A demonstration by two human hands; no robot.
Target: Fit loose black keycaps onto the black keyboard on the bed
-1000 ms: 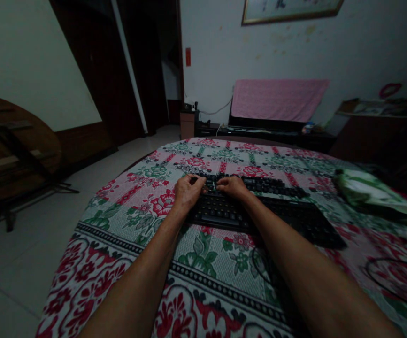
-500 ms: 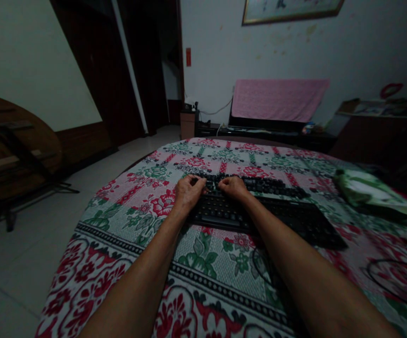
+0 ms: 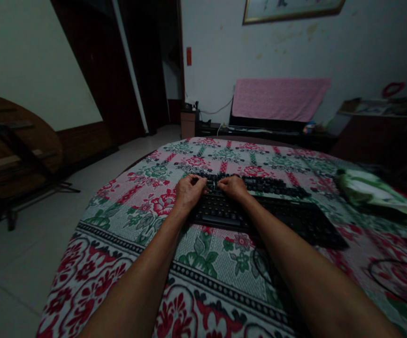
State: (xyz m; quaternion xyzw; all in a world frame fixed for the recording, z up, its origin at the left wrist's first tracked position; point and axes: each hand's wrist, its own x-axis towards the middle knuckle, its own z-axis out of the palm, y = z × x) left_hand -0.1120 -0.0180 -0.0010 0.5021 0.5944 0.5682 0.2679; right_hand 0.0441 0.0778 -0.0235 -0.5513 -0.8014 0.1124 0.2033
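Nearest, a floral cloth spread under both arms, with a dark cable looped on it just short of the right wrist. Farther out, left hand and right hand close together, knuckles up, fingers curled down and inward toward each other. Tips hidden against dark keys, so cannot tell whether pinching something small or only pressing; neither hand spread flat. Directly under and just short of the fingers: the left end of a black keyboard, flat on the cloth, keys up, space-bar edge toward the wrists. Long axis crosswise, from beneath the fingers out to the right and slightly nearer, its far end well to the right of the right hand. Most of the keyboard right of the fingers, only its left corner beneath the left palm. Just beyond the fingertips, touching or nearly touching them, a second dark strip of keys, parallel to the keyboard and also stretching away rightward; whether a separate board or part of the first, cannot tell. Well right of the fingers, a green-and-white bag on the cloth. Far beyond the fingertips, past the cloth's edge, a pink drape, and above it a framed picture.
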